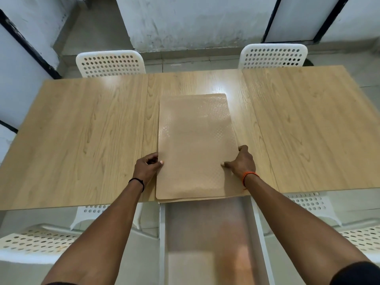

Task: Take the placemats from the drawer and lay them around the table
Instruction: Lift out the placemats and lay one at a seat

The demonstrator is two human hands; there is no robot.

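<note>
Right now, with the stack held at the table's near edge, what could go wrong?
The placemat stack overhangs the near edge of the table above the open drawer; lower mats may slip back in. The left hand and right hand grip only the side edges, so lifting one mat could fan the rest. The drawer also blocks stepping closer.

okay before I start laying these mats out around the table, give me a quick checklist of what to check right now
1. Stack out of the drawer: ok. The tan rectangular textured placemats lie on the light wooden table.
2. Hold on the stack: ok. The left hand grips its left edge, the right hand its right edge.
3. Stack fully on the table: not ok. Its near end overhangs the table edge slightly.
4. Number of mats: cannot tell. Only layered edges show at the near end.
5. The open white drawer: ok, looks emptied.
6. Places to set: ok. White perforated plastic chairs stand along both long sides.
</note>
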